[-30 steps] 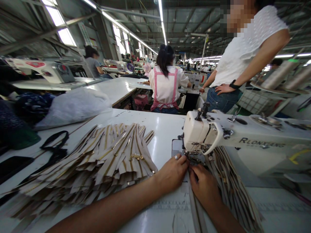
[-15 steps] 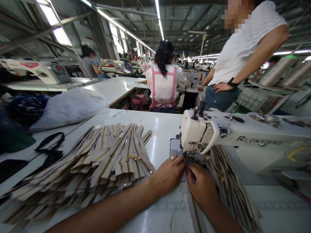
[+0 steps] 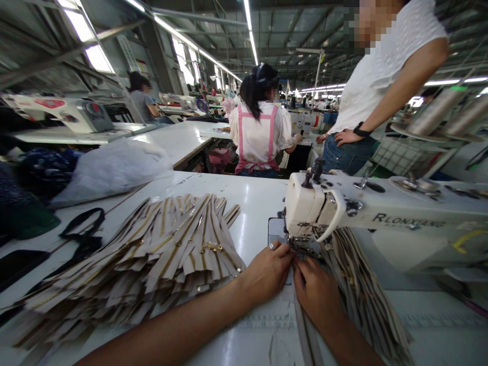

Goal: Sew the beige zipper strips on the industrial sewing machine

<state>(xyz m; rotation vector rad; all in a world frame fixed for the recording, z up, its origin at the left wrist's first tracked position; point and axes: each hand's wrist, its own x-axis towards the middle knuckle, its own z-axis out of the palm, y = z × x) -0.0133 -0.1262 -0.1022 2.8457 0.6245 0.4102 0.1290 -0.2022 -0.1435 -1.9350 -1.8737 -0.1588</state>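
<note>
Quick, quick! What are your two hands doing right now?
Left hand: fingers closed beside the sewing machine's foot; what they pinch is hidden.
Right hand: closed, seemingly holding the zipper strip.

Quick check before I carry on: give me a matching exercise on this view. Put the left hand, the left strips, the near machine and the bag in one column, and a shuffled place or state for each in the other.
Things
1. Left hand
2. Left strips
3. Near machine
4. Bag

Place or state
A. Crumpled, beyond the left strips
B. Dark lettering along its side
C. A ring on one of its fingers
D. Fanned out on the table

Right pairs: 1-C, 2-D, 3-B, 4-A
</note>
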